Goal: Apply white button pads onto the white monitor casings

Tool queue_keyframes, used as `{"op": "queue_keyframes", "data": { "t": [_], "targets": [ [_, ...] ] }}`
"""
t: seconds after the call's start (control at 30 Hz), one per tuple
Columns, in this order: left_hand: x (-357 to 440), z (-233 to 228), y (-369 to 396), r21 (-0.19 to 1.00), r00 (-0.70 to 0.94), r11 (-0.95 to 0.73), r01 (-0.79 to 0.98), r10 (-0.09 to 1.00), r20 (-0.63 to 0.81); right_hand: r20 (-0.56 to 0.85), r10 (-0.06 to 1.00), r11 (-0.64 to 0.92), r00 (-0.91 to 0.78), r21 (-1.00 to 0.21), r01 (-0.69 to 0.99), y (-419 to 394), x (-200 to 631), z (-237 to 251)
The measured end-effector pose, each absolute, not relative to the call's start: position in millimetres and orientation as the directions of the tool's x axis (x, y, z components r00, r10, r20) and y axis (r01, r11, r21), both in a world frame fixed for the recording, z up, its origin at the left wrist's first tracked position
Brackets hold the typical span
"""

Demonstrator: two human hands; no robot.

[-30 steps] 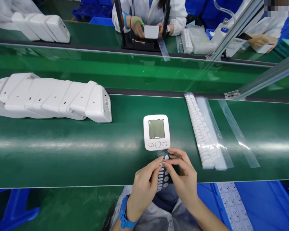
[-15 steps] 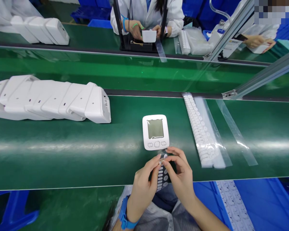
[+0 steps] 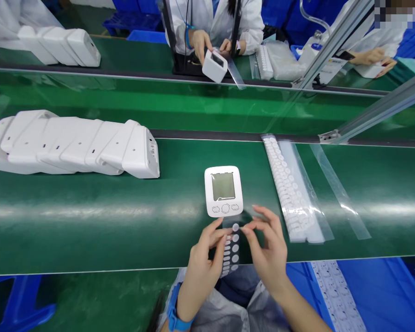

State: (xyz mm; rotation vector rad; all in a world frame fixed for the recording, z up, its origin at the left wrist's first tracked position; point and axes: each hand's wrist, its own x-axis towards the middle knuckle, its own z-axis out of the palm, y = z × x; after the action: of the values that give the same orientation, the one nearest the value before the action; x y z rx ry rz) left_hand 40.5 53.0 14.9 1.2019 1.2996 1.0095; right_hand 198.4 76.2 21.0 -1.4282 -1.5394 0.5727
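The left hand point(image 3: 207, 256) pinches a clear strip of white button stickers point(image 3: 231, 251) over the green belt's point(image 3: 90, 216) near edge. The right hand point(image 3: 268, 246), fingers loosely curled, holds nothing that can be made out. A white display unit point(image 3: 223, 191) lies just beyond them.

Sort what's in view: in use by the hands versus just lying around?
In use:
left hand holding the sticker strip
right hand at the strip's top end
white monitor unit just beyond the hands

Lying about:
row of white housings
spare sticker strips
clear liner strip
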Motion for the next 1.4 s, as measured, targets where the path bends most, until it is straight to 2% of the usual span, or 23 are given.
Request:
{"op": "queue_keyframes", "data": {
  "t": [0.13,0.23,0.33,0.5,0.57,0.97,1.4],
  "targets": [
    [25.0,18.6,60.1,0.977,-0.062,0.197,-0.081,0.977,-0.202,0.113,0.988,0.063,0.102,-0.914,0.402,106.8,214.3,15.6],
    [12.0,24.7,66.2,0.963,-0.09,0.254,-0.095,0.961,-0.262,0.033,0.998,0.016,0.045,-0.944,0.329,121.7,216.1,8.5],
    [8.9,32.3,73.4,0.955,-0.11,0.298,-0.007,0.949,-0.297,-0.005,1.0,-0.014,0.028,-0.954,0.299,126.8,213.9,6.4],
    [29.0,38.3,90.6,0.88,-0.082,0.268,0.391,0.963,-0.257,-0.053,0.999,-0.054,0.013,-0.955,0.292,131.2,213.6,13.1],
    [38.3,36.0,95.8,0.834,-0.085,0.253,0.49,0.966,-0.243,-0.066,0.998,-0.065,0.007,-0.952,0.3,133.2,213.9,15.9],
    [45.6,28.1,109.0,0.749,-0.084,0.32,0.581,0.938,-0.336,-0.133,0.991,-0.131,0.014,-0.946,0.296,138.1,213.4,20.8],
    [51.0,30.8,116.4,0.603,-0.116,0.356,0.714,0.91,-0.399,-0.191,0.981,-0.193,0.034,-0.939,0.286,136.0,211.2,22.0]
  ]
}}
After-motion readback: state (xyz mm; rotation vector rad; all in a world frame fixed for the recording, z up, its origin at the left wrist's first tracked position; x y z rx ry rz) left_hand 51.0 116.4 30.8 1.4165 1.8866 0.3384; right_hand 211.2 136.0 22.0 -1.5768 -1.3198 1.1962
